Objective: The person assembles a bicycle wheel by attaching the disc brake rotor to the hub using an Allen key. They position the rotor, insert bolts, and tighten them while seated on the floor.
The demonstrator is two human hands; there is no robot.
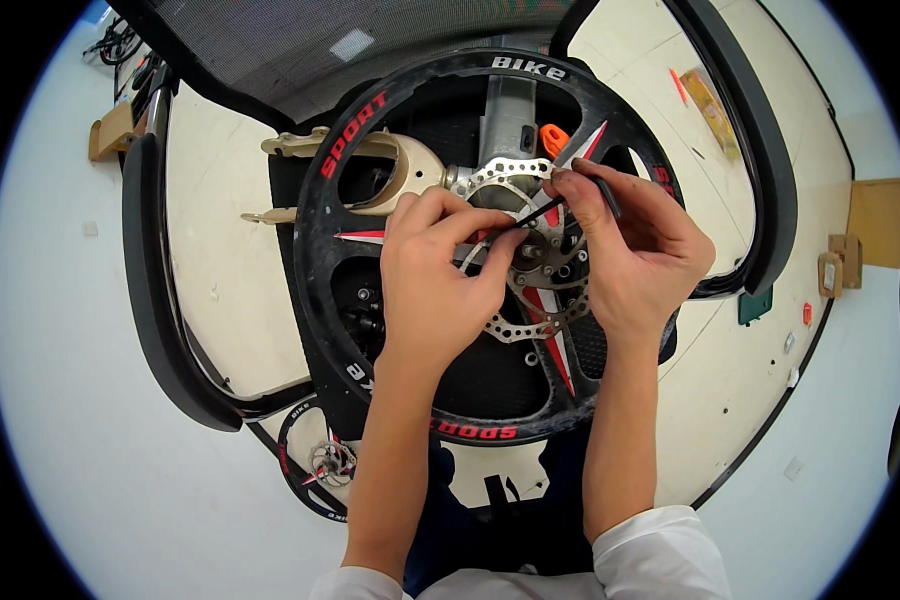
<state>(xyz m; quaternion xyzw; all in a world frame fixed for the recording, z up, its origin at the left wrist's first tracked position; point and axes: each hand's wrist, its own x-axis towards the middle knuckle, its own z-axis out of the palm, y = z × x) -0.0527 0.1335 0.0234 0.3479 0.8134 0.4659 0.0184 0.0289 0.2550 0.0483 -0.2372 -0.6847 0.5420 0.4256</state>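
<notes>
A black wheel (311,250) with red and white lettering lies flat on the dark chair seat. A silver disc brake rotor (518,331) with drilled holes sits around its hub. My right hand (640,235) grips a bent black hex key (544,211) above the rotor. Thumb and forefinger of my left hand (440,255) pinch together at the key's inner tip, over the hub area. Whether a small bolt is also between those fingertips is hidden. Beneath the wheel, a cream fork-shaped part (422,172) extends to the left.
Black armrests (160,290) flank the seat. A grey tube (507,125) and an orange piece (554,140) lie by the wheel's far side. Loose hardware shows between the spokes, including a nut (531,358). A smaller-looking wheel (288,470) is low at left; cardboard boxes (846,262) stand at right.
</notes>
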